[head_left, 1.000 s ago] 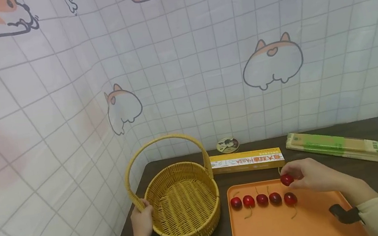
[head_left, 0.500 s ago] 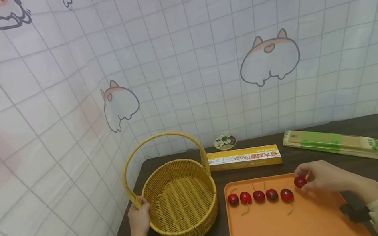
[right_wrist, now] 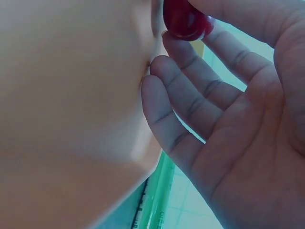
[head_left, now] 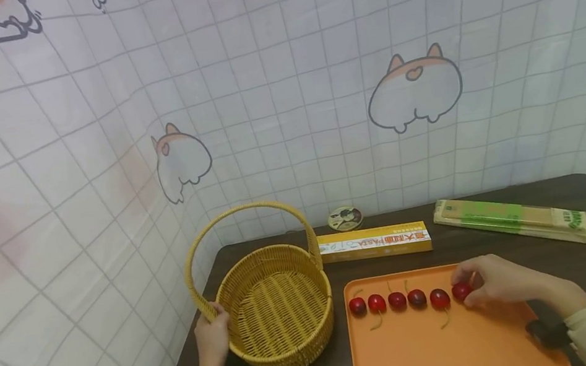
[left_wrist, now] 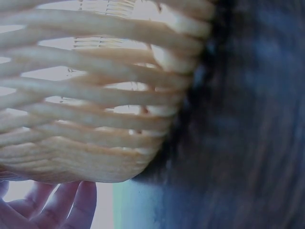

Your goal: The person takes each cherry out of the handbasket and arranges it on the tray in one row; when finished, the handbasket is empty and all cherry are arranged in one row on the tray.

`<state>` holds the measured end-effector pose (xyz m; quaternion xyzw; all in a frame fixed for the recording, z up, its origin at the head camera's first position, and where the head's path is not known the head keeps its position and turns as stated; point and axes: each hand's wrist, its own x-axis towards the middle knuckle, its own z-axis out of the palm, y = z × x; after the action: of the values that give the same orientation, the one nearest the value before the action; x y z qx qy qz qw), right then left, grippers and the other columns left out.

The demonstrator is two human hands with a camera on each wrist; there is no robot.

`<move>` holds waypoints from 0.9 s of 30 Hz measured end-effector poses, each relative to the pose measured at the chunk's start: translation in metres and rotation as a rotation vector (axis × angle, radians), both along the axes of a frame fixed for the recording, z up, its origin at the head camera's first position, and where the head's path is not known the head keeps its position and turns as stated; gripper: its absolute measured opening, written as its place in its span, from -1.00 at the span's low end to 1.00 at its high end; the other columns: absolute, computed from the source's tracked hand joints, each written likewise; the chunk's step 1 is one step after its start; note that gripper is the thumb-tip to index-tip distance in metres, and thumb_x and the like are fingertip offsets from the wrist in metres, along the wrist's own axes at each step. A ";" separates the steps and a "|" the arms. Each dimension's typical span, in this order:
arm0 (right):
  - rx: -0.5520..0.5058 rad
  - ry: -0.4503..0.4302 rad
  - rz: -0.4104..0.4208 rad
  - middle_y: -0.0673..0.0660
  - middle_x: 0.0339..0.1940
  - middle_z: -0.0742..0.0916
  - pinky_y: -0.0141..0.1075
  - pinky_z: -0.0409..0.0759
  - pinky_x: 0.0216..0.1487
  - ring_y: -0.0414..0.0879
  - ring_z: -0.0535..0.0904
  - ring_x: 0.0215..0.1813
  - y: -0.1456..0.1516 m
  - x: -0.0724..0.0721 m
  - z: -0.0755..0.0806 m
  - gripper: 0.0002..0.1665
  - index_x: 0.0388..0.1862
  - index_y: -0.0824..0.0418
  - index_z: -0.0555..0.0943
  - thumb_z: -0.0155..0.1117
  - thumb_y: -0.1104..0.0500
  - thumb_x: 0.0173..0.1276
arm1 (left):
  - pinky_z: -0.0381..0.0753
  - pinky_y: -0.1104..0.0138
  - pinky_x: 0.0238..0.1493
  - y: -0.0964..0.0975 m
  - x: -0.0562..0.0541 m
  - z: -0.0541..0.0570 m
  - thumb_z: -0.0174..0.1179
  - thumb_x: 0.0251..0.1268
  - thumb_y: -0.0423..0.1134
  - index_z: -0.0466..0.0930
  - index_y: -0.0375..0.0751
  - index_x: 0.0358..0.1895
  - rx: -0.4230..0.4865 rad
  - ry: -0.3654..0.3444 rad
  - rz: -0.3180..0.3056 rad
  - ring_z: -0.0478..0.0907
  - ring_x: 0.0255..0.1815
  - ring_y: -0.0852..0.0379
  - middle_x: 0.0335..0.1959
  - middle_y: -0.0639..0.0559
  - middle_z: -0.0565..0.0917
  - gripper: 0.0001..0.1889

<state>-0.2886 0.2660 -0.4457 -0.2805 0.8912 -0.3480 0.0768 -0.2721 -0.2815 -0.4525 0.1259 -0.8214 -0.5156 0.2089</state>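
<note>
A round yellow wicker basket (head_left: pixel 295 358) with a tall arched handle stands on the left. My left hand (head_left: pixel 213 341) grips it where the handle meets the rim; the left wrist view shows the woven side (left_wrist: pixel 90 102) close up, with fingers (left_wrist: pixel 82 205) below it. On the orange tray (head_left: pixel 423 352), several red cherries (head_left: pixel 397 301) with stems lie in a row near the far edge. At the right end of this row, my right hand (head_left: pixel 500 282) pinches another cherry (head_left: pixel 461 291) between thumb and finger, low over the tray. The right wrist view shows the same cherry (right_wrist: pixel 183 19).
Behind the tray lies a yellow pasta box (head_left: pixel 374 243), with a round tin (head_left: pixel 345 218) beyond it. A green-labelled noodle packet (head_left: pixel 517 220) is at the back right of the dark table (head_left: pixel 569 269). A white checked curtain (head_left: pixel 283 115) hangs behind.
My right hand has carried its cherry past the row's right end, then lowered it beside the last cherry on the tray. My left hand keeps its grip on the basket.
</note>
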 end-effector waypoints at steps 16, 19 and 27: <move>0.014 0.000 0.014 0.00 -0.26 0.66 -0.34 0.52 -0.30 -0.24 0.59 -0.27 -0.007 0.002 -0.001 -0.57 -0.08 0.14 0.60 0.50 0.07 0.09 | 0.28 0.28 -0.50 0.000 0.001 0.002 -0.03 0.21 -0.36 0.40 -0.23 -0.30 0.006 -0.002 -0.015 0.28 -0.54 0.09 -0.52 0.04 0.35 -0.95; 0.006 -0.010 0.011 0.01 -0.25 0.66 -0.34 0.51 -0.30 -0.24 0.59 -0.27 -0.007 0.002 -0.002 -0.57 -0.07 0.15 0.60 0.50 0.07 0.09 | 0.30 0.28 -0.49 0.001 0.001 0.002 -0.02 0.19 -0.36 0.41 -0.23 -0.30 -0.003 -0.002 -0.004 0.30 -0.53 0.09 -0.52 0.03 0.36 -0.95; 0.005 -0.009 0.018 -0.01 -0.23 0.67 -0.34 0.51 -0.28 -0.24 0.59 -0.27 -0.008 0.001 -0.001 -0.57 -0.07 0.17 0.60 0.50 0.10 0.09 | 0.34 0.28 -0.49 0.001 0.002 0.000 0.02 0.17 -0.37 0.46 -0.23 -0.29 0.013 0.035 0.047 0.34 -0.53 0.05 -0.51 -0.01 0.40 -0.93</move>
<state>-0.2874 0.2576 -0.4464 -0.2865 0.8893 -0.3462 0.0848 -0.2704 -0.2805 -0.4530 0.1377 -0.8111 -0.5179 0.2345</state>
